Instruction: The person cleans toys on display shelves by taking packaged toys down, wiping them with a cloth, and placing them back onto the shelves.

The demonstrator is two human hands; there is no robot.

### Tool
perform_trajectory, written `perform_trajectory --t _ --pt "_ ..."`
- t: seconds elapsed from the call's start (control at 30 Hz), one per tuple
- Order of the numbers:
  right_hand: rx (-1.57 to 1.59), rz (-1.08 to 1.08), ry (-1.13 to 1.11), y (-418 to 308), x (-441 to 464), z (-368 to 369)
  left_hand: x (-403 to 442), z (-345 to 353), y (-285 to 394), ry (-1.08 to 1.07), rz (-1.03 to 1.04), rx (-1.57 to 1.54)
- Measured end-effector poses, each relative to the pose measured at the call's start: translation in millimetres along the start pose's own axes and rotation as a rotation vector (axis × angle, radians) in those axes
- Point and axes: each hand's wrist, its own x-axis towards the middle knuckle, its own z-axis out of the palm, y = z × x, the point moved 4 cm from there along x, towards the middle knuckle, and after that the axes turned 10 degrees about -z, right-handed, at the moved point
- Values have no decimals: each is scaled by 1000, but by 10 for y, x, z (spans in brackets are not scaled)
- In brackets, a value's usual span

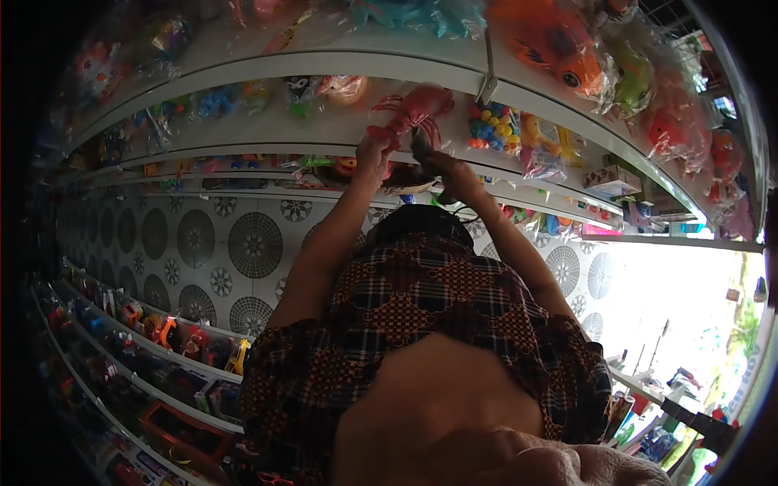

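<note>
Head view: my left hand (372,159) grips the red lobster toy (428,104), likely light, bendy, best held mid-body; my right hand (459,177) clasps a dark object (421,147).

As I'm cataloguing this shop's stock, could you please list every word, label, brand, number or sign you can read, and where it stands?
None can be read.
Red lobster toy: no lettering can be made out.
Small carton at right: any print is too small to read.
Orange-edged box at lower left: too dark and blurred to read.
</note>
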Motion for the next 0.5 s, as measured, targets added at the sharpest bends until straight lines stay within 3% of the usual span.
perform_trajectory --t 0.07,0.17,0.3,0.37,0.43,0.5 --pt "102 86 147 91 -152 -180 147 -49 6 -21 -4 16" --pt "195 164 145 167 -391 -324 316 -63 -53 -29 -20 42" --pt "211 199 213 1 -579 -529 345 -35 -117 85 13 174" --pt "186 197 230 -91 -642 -674 253 -10 -97 251 18 203" --pt "261 306 222 -118 -711 -815 54 86 -29 302 -30 225" --pt "309 296 259 -163 -791 -1019 -148 58 -44 372 204 226"
